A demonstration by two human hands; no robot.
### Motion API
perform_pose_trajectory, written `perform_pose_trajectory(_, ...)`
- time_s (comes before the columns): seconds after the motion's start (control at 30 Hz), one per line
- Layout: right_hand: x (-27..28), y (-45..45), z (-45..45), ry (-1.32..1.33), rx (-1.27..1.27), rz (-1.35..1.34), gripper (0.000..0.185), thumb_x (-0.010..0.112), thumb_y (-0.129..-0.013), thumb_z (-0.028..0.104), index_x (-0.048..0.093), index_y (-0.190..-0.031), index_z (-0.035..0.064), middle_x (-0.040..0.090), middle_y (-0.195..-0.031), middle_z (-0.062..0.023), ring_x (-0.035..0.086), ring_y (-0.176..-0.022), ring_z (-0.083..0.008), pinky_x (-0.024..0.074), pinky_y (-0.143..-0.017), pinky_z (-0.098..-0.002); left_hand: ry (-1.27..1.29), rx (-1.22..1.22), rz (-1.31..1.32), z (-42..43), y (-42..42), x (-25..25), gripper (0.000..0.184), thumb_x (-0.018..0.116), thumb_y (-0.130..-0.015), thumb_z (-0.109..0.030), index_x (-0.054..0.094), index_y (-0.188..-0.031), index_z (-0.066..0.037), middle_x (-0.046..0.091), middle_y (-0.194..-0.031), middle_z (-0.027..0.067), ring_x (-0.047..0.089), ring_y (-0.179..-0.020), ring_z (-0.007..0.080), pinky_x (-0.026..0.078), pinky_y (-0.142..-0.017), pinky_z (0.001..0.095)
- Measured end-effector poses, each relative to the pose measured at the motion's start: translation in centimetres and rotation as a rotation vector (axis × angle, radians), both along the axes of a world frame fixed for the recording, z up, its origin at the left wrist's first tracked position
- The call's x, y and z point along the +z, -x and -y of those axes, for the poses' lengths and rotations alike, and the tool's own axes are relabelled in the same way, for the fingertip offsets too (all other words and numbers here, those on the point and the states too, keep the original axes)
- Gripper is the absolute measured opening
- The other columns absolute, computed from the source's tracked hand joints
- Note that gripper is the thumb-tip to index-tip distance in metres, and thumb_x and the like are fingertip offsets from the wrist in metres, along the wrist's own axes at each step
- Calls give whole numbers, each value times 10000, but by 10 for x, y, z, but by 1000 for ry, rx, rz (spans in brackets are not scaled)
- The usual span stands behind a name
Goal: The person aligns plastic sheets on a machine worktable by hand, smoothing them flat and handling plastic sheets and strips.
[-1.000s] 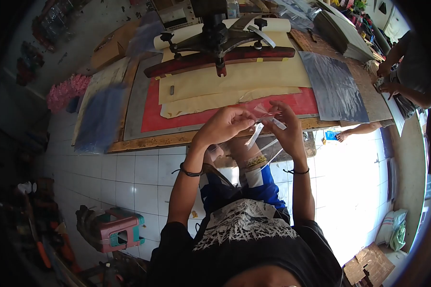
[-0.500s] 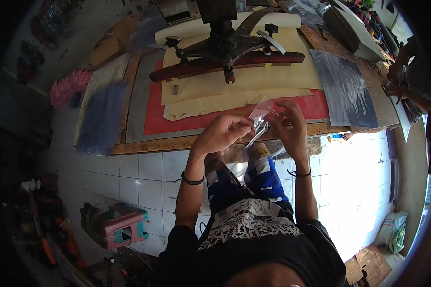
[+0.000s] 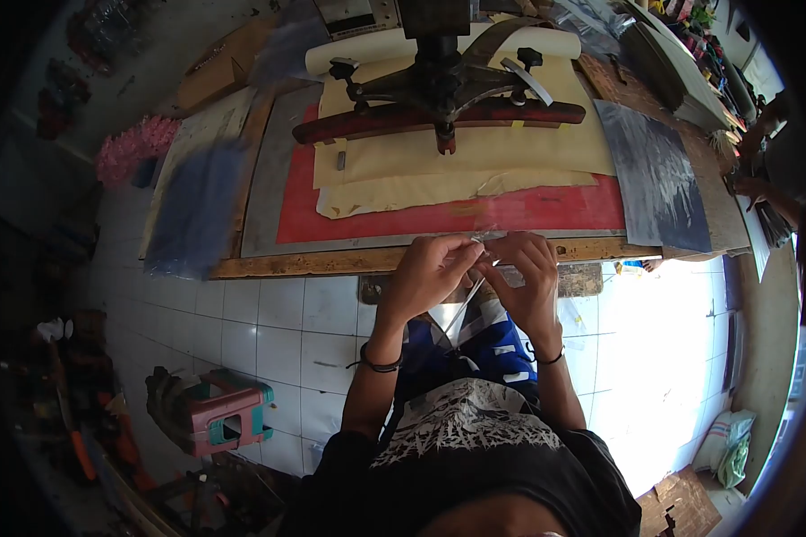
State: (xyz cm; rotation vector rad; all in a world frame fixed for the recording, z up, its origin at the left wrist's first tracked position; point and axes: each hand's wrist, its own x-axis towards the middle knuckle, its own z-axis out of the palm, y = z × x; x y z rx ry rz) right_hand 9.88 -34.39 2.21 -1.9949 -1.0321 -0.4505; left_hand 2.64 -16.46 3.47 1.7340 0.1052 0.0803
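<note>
Left hand (image 3: 432, 273), grip narrow, pinching clear plastic film (image 3: 478, 241) before the front edge of the table (image 3: 322, 261); right hand (image 3: 527, 279) just beside, fingers curled, whether its grip holds the film cannot be told; pale strip (image 3: 467, 304) hanging below.

Left hand (image 3: 428, 274) sits beside right hand (image 3: 530, 279), fingers (image 3: 455, 244) curled.

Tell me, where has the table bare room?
Free: the red sheet between the paper and table edge; also the grey strip left of the red sheet. Crowded: around the bar, and at right near the dark sheet and stack.
</note>
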Motion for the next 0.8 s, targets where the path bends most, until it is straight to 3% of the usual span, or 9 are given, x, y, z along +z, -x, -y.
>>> perform_pose_trajectory(0.13, -4, 15, -4, -130, -3, -149, 205, 835, -817, 101, 755, -1002, 60, 759, -964, -88, 703, -972, -320, 530, -889, -460, -82, 66, 78, 7, 7, -8, 289, 642, -1041, -227, 720, -1047, 51, 742, -768, 119, 743, -686, 152, 528, -610, 289)
perform_pose_trajectory(0.3, -2, 23, -7, -168, -6, -80, 160, 800, -845, 41, 731, -989, 41, 750, -918, -126, 725, -869, -347, 569, -777, -433, -238, 102, 146, 10, 18, -2, 287, 641, -1037, -228, 723, -1037, 47, 739, -754, 129, 752, -688, 175, 523, -604, 293)
perform_pose_trajectory(0.47, -6, 40, -8, -182, 19, -69, 140, 738, -912, 20, 644, -1015, 24, 750, -909, -133, 742, -763, -346, 572, -626, -402, -137, 93, 69, 14, 36, 10, 265, 607, -1063, -181, 714, -1065, 62, 731, -838, 72, 725, -717, 116, 545, -624, 248)
perform_pose_trajectory(0.7, -7, 52, -4, -323, -2, -201, 66, 616, -1030, 62, 617, -1078, 16, 755, -902, -143, 750, -743, -310, 546, -616, -361, 161, 94, 121, 8, 63, 5, 288, 570, -1086, -191, 693, -1120, 67, 752, -936, 96, 695, -731, 108, 554, -651, 241)
perform_pose_trajectory(0.8, 5, 44, 8, -328, -6, -147, 120, 572, -1058, 77, 648, -1012, -4, 758, -923, -135, 741, -790, -250, 541, -679, -344, 63, 76, 144, -3, 76, 2, 295, 555, -1094, -201, 671, -1169, 60, 755, -935, 102, 697, -709, 123, 558, -658, 265)
